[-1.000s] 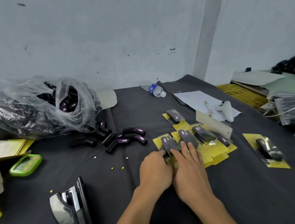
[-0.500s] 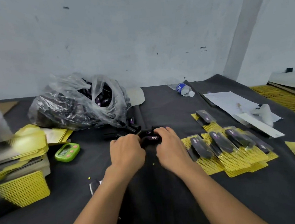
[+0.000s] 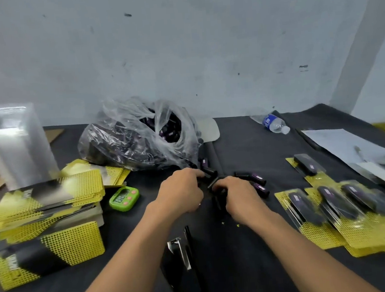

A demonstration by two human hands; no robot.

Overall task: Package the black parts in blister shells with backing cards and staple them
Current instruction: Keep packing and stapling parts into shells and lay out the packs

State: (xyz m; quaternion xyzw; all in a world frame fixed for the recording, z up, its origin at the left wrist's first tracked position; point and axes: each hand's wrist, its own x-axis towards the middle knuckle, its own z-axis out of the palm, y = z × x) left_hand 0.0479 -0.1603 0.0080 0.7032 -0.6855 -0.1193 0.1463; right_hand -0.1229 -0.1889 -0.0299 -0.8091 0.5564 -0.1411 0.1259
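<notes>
Loose black parts [image 3: 258, 182] with purple labels lie mid-table in front of a clear plastic bag [image 3: 139, 136] full of more of them. Both hands are on this pile. My left hand [image 3: 179, 193] curls its fingers over a black part at the pile's left edge. My right hand [image 3: 238, 196] grips a few black parts [image 3: 219, 199] under its thumb. Yellow-and-black backing cards [image 3: 47, 198] are stacked at the left, behind them a tall stack of clear blister shells [image 3: 12, 143]. A black stapler [image 3: 183, 263] lies between my forearms.
Several finished blister packs [image 3: 332, 210] on yellow cards spread out at the right. A green timer [image 3: 124, 198] sits beside the card stack. A water bottle [image 3: 274, 123] and white paper sheets [image 3: 340, 142] lie at the back right. Wall behind the table.
Both hands left the finished packs on the right and moved left to the loose black parts, where they now close on them. The view swung left, showing the card and shell stacks.
</notes>
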